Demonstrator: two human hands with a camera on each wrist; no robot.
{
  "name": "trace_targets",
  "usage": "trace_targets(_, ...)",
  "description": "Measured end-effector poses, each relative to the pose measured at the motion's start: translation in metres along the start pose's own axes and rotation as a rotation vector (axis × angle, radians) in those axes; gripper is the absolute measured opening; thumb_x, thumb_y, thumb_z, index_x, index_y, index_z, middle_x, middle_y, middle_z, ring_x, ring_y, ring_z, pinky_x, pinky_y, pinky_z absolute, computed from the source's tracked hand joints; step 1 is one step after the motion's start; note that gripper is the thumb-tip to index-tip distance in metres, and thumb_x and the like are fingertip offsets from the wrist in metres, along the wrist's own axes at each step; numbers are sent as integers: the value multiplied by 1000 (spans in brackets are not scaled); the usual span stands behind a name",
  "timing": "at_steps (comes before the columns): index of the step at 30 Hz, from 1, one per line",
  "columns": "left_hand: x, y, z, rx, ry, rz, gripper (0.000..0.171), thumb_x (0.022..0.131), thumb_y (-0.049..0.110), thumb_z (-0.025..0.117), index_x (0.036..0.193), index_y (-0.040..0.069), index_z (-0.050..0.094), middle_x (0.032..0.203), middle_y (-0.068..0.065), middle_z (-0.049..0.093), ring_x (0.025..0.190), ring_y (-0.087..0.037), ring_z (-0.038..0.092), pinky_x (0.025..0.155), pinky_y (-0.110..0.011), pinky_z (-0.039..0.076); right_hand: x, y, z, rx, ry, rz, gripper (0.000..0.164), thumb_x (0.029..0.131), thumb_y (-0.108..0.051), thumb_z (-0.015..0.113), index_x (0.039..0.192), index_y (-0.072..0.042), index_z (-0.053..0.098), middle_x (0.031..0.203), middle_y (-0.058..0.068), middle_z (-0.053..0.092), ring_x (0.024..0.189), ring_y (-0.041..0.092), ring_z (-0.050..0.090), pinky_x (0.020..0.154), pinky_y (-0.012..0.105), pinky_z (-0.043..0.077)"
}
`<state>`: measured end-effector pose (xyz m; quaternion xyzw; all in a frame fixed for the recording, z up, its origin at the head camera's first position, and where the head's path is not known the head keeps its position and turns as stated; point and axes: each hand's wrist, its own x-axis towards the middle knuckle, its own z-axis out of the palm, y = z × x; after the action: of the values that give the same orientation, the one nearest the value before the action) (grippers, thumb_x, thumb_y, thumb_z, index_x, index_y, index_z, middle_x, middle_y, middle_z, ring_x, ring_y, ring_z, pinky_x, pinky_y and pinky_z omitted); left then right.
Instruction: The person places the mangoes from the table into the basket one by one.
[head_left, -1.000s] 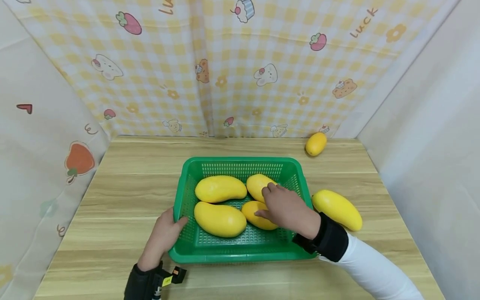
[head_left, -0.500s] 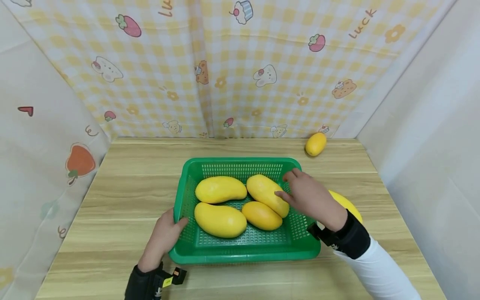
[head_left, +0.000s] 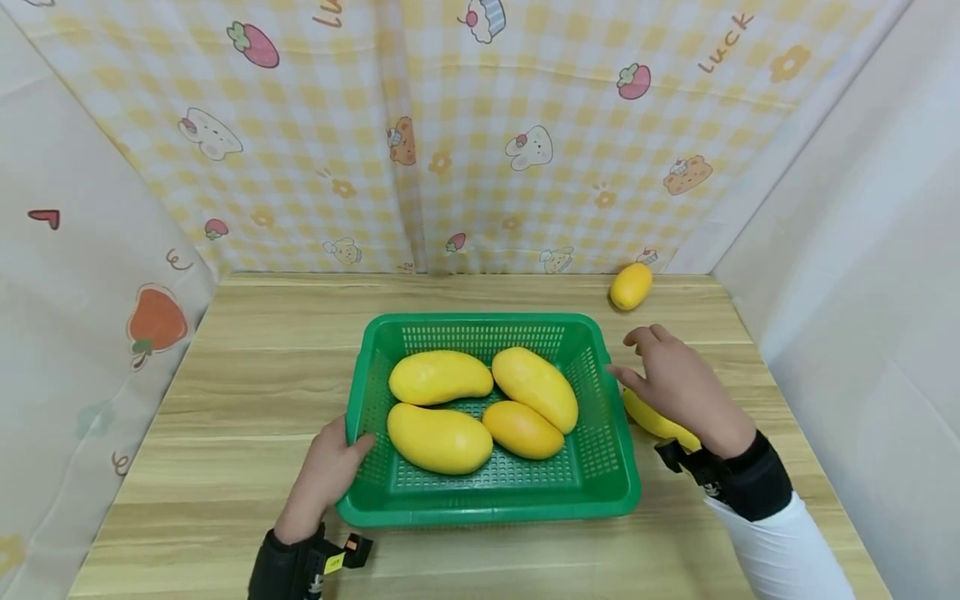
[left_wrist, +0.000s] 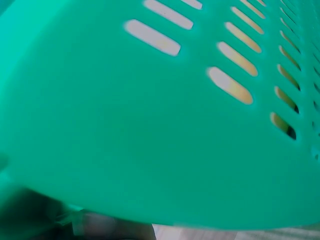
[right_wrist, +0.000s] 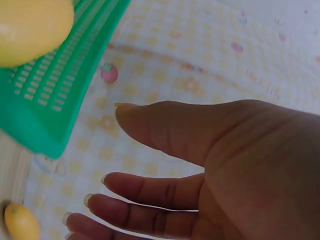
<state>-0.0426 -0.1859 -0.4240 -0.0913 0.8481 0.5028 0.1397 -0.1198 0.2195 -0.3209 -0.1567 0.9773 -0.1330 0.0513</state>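
Gripped the green basket point(head_left: 495, 512) with the left hand point(head_left: 332, 462) and held the nearer right hand point(head_left: 678, 383) empty, thumb parted from fingers, above a yellow mango point(head_left: 651, 418) slanting lengthwise toward that wrist.

Light wood-grain table point(head_left: 270, 350), yellow-white checked cloth point(head_left: 465, 142) hanging behind it, "luck" lettering point(head_left: 725, 43) upper right. White sheet point(head_left: 67, 292) on the left with large strawberry print point(head_left: 159, 315); plain white drape point(head_left: 862, 275) right.

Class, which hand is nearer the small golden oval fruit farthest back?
Right. The right hand hovers in front of that fruit; the left hand grips the green plastic basket, farther off, leftward.
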Motion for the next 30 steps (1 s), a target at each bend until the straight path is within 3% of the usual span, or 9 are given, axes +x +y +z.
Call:
trace_targets(13,-1,0,2,-4,12,-17,24,94,9,49,112,-7,54,86,-12,60,70,-20,60,60,-32,51,-36,55,18,39,-64,215,56,87,-27,69,118,16,50,107,34,53,91,44,56,69,50,49)
trace_targets(22,-1,-2,0,-17,17,-4,23,94,7,49,111,-7,55,85,-12,61,70,-20,60,60,-33,51,-48,82,33,58,-102,238,63,84,-28,72,121,17,47,110,35,51,96,48,53,73,55,47)
trace_targets(30,0,-2,0,-2,12,3,24,94,8,49,112,-7,54,88,-13,61,72,-20,60,62,-33,51,-47,102,48,92,-156,255,76,82,-35,74,125,20,43,117,39,45,104,51,46,83,60,42)
